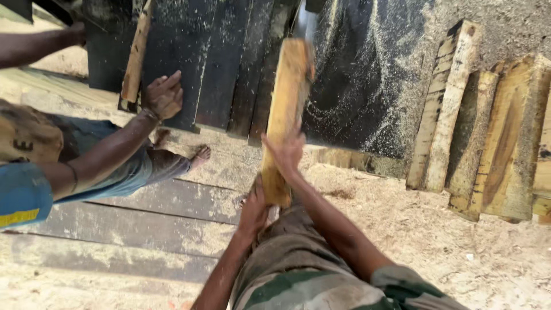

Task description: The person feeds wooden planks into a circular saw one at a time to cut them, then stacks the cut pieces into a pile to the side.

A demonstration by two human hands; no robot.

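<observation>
Both hands grip a yellowish wood block (pixel 285 117): the left hand (pixel 254 208) at its near end, the right hand (pixel 285 154) higher up. A co-worker's hand (pixel 163 96) rests on a dark plank (pixel 221 63) nearby.

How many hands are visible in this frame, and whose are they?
3. The wearer's left hand and right hand grip the wooden block; a co-worker's hand rests by a thin slat. Others may be hidden.

Free room and obstacles. A co-worker's hand (pixel 163 95) and forearm, holding a narrow wood strip (pixel 135 54), block the dark table's (pixel 367 86) left edge. The pale plank (pixel 285 117), held by the left hand (pixel 254 206) and right hand (pixel 285 152), crosses its near edge. Stacked offcuts (pixel 488 132) close the right side; sawdust floor (pixel 436 241) lies open.
</observation>
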